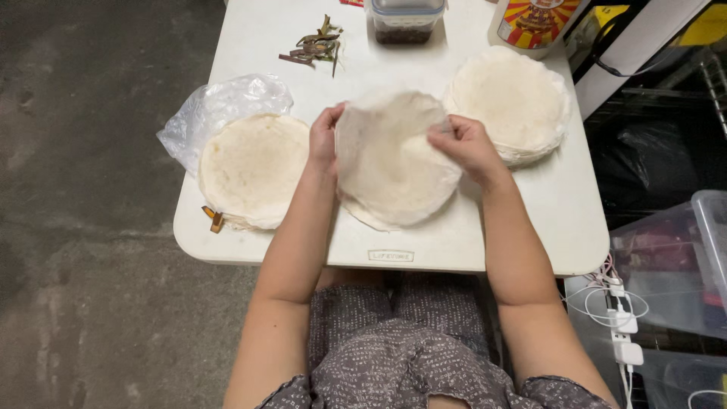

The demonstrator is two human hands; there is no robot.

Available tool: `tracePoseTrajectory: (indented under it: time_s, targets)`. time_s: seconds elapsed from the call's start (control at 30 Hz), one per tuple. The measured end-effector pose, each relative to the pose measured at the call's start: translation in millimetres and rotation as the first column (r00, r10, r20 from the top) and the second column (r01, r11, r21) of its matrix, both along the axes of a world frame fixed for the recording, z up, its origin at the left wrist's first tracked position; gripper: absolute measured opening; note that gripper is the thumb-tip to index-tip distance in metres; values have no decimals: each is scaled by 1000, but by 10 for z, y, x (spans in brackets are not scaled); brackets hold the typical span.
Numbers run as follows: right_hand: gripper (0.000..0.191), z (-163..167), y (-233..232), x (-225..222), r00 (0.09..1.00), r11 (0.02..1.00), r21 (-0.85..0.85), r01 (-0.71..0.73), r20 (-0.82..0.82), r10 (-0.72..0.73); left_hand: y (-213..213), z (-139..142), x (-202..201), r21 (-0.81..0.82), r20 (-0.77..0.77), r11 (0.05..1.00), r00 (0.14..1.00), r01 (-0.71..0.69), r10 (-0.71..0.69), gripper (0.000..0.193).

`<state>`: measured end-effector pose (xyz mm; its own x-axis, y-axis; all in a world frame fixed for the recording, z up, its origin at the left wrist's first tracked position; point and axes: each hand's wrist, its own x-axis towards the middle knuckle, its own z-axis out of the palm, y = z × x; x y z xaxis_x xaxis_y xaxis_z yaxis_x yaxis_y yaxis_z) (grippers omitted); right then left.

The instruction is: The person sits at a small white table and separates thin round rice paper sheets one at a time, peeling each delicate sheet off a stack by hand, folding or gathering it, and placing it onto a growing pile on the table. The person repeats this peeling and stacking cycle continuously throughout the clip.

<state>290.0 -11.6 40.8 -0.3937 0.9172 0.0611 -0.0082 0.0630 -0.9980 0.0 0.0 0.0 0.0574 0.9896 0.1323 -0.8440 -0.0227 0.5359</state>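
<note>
Both hands work one thin round wrapper (394,155), raised off the small middle stack (371,216) on the white table (454,242): the left hand (324,138) pinches its left edge, the right hand (466,145) closes its grip on the upper right rim, seemingly to peel a single sheet free (it sags, soft). A stack on a plastic bag (254,167) lies left, another stack (511,102) right, dried strips (316,47) beyond.
</note>
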Motion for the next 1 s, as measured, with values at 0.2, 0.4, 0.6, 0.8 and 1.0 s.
tracePoseTrajectory:
  time_s: [0.2,0.4,0.6,0.8,1.0]
  targets:
    - [14,-112,41,-21,982,974,-124,188,47,-184,-220,348,88,-194,-345,936,914,-293,214,29]
    - [10,-61,56,-27,982,984,-11,180,66,-179,-273,147,372,195,-739,923,569,-333,361,15]
    - [14,-15,41,-7,994,984,-148,104,46,-98,-444,87,657,174,-820,984,559,35,125,23]
    - [23,65,-32,-42,999,973,-229,30,-22,-36,-600,250,718,112,-838,981,545,159,7,35]
    - [42,246,-135,-60,998,967,-247,-67,-37,59,-632,341,691,92,-875,983,485,157,4,41]
